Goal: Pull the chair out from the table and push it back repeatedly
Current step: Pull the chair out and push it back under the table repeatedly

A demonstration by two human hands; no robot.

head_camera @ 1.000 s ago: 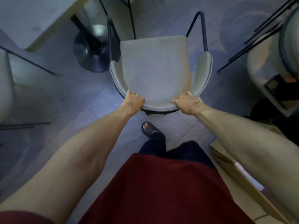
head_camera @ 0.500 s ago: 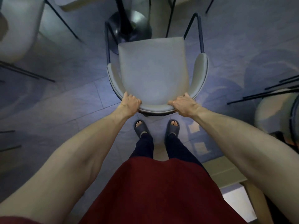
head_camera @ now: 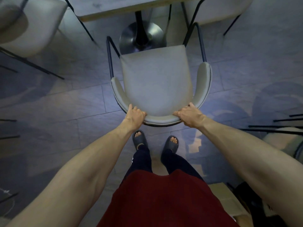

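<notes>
- A grey padded chair [head_camera: 156, 84] with thin black metal legs fills the middle of the frame, seen from above, its seat facing the top edge.
- The left hand [head_camera: 135, 116] is clamped on the curved top of the chair's back at its left end, fingers curled over the rim.
- The right hand [head_camera: 188, 114] is clamped on the same rim at its right end; the two hands are well apart, with a stretch of the backrest between them.
- Both bare forearms reach up from the lower corners of the frame.
- The front edge of the seat lies just below the round metal base [head_camera: 141, 37] of a pedestal, whose dark post rises to the tabletop [head_camera: 118, 7] at the top centre.
- The chair's front legs stand to either side of that base.
- Two feet in dark slides [head_camera: 139, 140] stand on the grey tiled floor [head_camera: 57, 108] just behind the chair, below the backrest.
- Dark trousers and a red garment [head_camera: 164, 199] fill the lower centre.
- Another pale chair [head_camera: 32, 30] sits in the upper left.
</notes>
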